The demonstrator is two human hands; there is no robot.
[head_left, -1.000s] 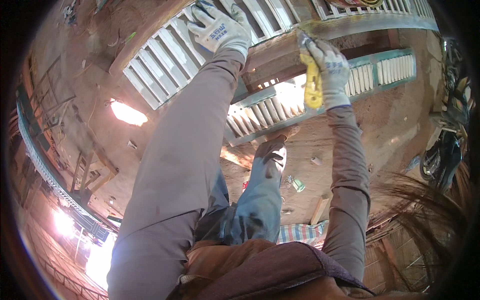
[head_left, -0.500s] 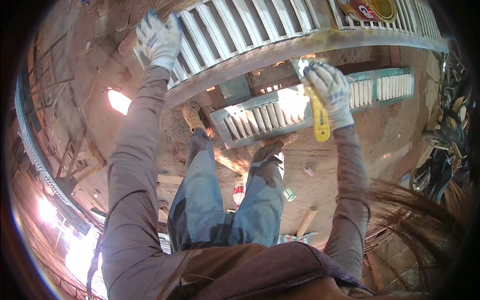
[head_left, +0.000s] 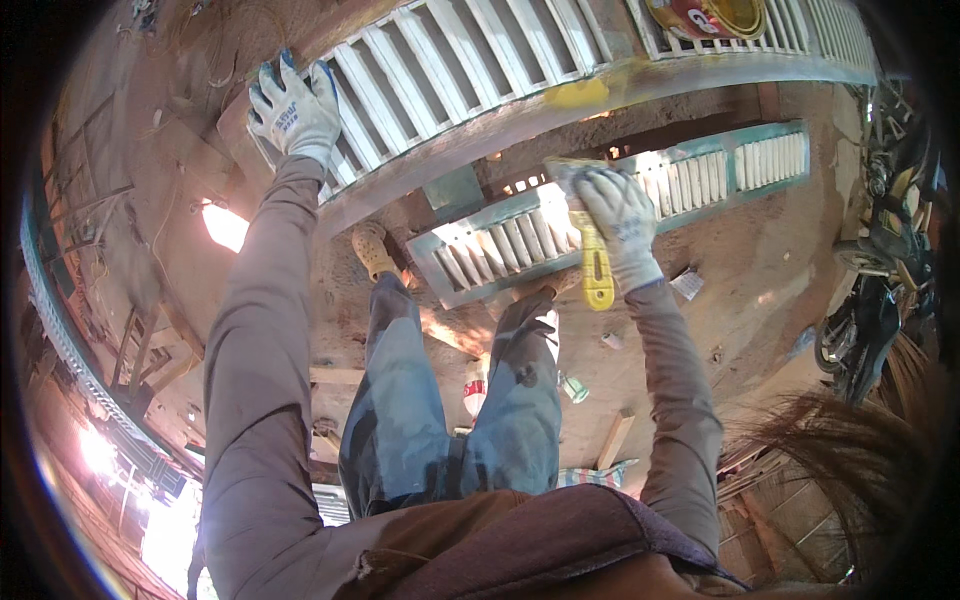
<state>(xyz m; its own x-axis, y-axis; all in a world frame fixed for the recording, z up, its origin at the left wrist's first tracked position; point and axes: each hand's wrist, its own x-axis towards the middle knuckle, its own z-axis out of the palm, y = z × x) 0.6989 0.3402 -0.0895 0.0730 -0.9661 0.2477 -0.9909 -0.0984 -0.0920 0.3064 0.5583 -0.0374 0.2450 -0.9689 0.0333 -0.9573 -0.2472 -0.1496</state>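
A white louvered shutter (head_left: 392,62) lies raised across the far side, with a bare wood-grey edge toward me. My left hand (head_left: 298,115), in a white glove with blue fingertips, rests on its left end, fingers spread and holding nothing. A smear of yellow filler (head_left: 578,93) marks the shutter's near edge. Closer to me, my gloved right hand (head_left: 622,215) grips a putty knife (head_left: 597,272). Its yellow handle points toward me and its broad blade away, apart from the shutter edge. What is on the blade I cannot make out.
A second shutter (head_left: 690,188), teal-framed with pale slats, lies lower down beyond my feet. A red and yellow can (head_left: 708,18) sits on the raised shutter. Motorbikes (head_left: 870,330) stand at the right. A wood offcut (head_left: 615,438) and a red-labelled bottle (head_left: 474,392) lie on the floor.
My right hand has drawn the putty knife back toward me and left, away from the shutter edge. The yellow smear shows more plainly. My left hand stays on the shutter's end.
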